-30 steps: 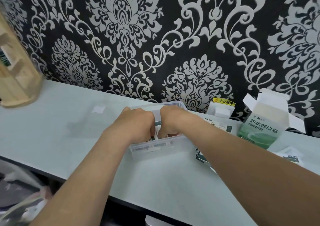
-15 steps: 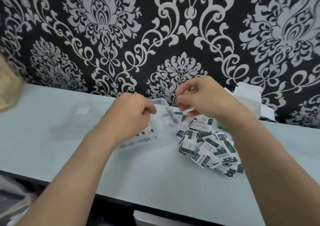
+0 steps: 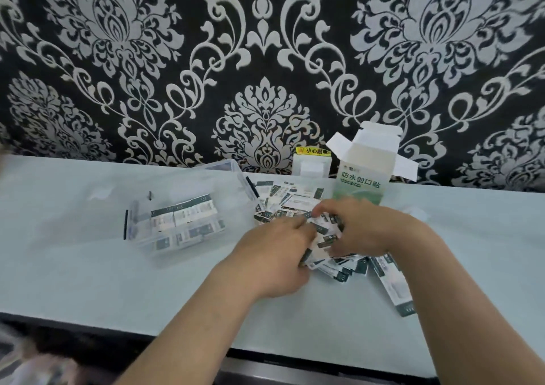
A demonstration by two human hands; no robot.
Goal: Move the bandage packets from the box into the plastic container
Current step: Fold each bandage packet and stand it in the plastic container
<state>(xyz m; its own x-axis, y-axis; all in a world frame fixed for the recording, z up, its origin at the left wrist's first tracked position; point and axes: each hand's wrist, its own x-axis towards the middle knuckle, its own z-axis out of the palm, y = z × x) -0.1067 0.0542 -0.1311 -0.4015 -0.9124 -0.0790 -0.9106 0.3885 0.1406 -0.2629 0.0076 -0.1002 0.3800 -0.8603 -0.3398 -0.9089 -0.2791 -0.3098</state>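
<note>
small flat white-and-dark-green paper bandage packets: a loose heap on the table, centre-right of the frame, none seen in the box now. a neat stack of the same packets lies in the container, left of centre.

handling (judgement): very light, thin, flexible, glossy wrappers. likely to slide over one another and fan out. not fragile. best taken as a bunch, squeezed from both long sides, edges squared first. single packets need a fingertip pinch at an edge.

left hand: fingers curled into the near-left side of the heap, closed round a few packets.
right hand: fingers curled over the top of the heap, pressing a bunch toward the left hand. how many each hand holds cannot be told.

clear rectangular plastic container: open, touching the heap's far-left edge.
white-and-green cardboard box: upright, flaps open, just behind the heap.
small white carton with yellow label: against the wall, left of the box.
pale table.
</note>
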